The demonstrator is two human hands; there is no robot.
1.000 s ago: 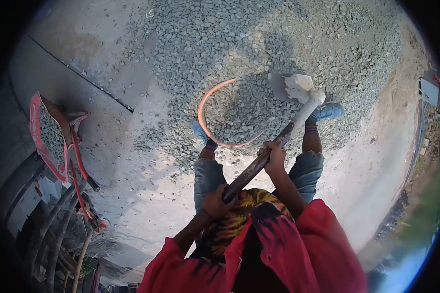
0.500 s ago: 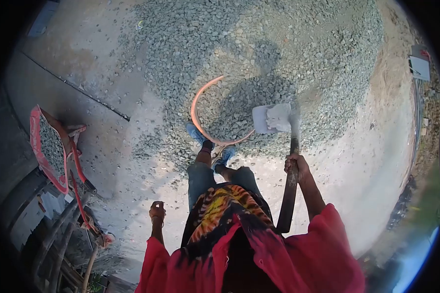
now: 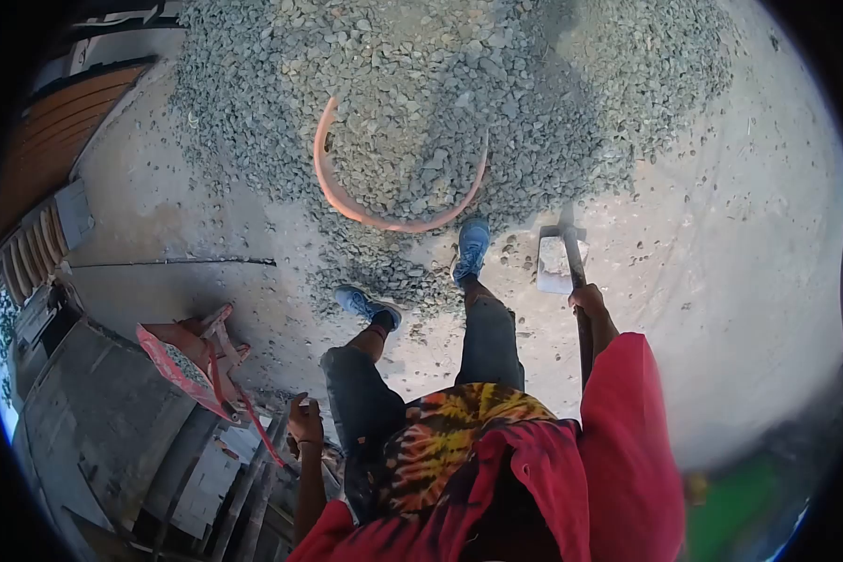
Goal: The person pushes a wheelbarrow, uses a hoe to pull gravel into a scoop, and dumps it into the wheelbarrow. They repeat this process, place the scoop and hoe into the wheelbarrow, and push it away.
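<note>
Hoe [image 3: 560,264] in right hand [image 3: 590,302]; handle end behind sleeve [image 3: 628,421]

Sunlit yard, gravel and bare concrete all around me.
A broad gravel pile [image 3: 421,75] spreads over the pale concrete ground [image 3: 721,234] ahead of me, in hard sunlight with sharp shadows. A red wheelbarrow [image 3: 159,351] stands to my left beside grey slabs [image 3: 103,421]; brown wooden boards [image 3: 56,150] lie farther off.

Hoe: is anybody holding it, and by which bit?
Yes. The right hand grips the hoe by its handle, just behind the blade. The left hand looks empty.
</note>
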